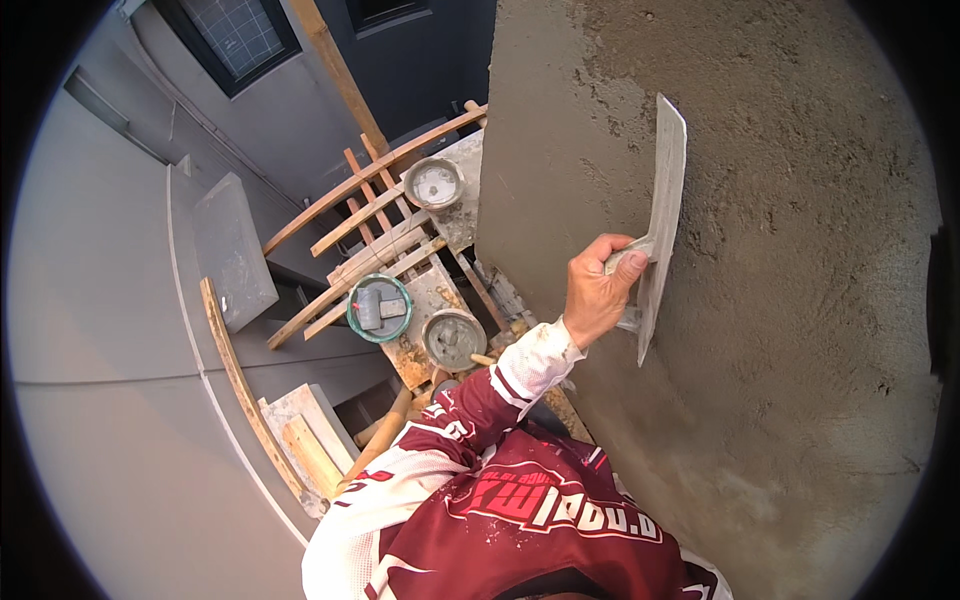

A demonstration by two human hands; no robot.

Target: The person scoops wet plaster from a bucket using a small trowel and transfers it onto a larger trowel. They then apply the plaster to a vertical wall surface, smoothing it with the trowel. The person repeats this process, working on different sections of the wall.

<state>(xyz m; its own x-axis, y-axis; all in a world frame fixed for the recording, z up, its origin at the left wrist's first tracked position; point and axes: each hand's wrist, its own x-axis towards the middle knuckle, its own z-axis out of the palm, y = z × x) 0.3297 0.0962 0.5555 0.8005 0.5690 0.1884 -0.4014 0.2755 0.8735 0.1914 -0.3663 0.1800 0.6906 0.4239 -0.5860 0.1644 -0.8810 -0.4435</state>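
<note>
trowel flat on wet render, one hand at work

the left hand (597, 292) is closed tight round the handle of a steel trowel (664, 200), thumb pressed along the top of the grip. the right hand is out of view, so i cannot tell its state. the trowel stands nearly upright at about 2 o'clock from the picture's centre, its long blade laid edge-on against the grey rendered wall (800, 300).

the render to the blade's 3 o'clock side looks rough and pitted, while the strip toward 9 o'clock looks smoother. as i judge it, the stroke goes best with the leading edge lifted slightly, firm even pressure from the wrist, and long overlapping passes (short dabs would likely leave ridges). a blade held too steep could gouge the soft coat.

far below, at 9 to 10 o'clock from the hand, a green-rimmed bucket (379, 308) and two round mortar pans (434, 184) sit on wooden scaffold planks (380, 215), well apart from the hand.
</note>
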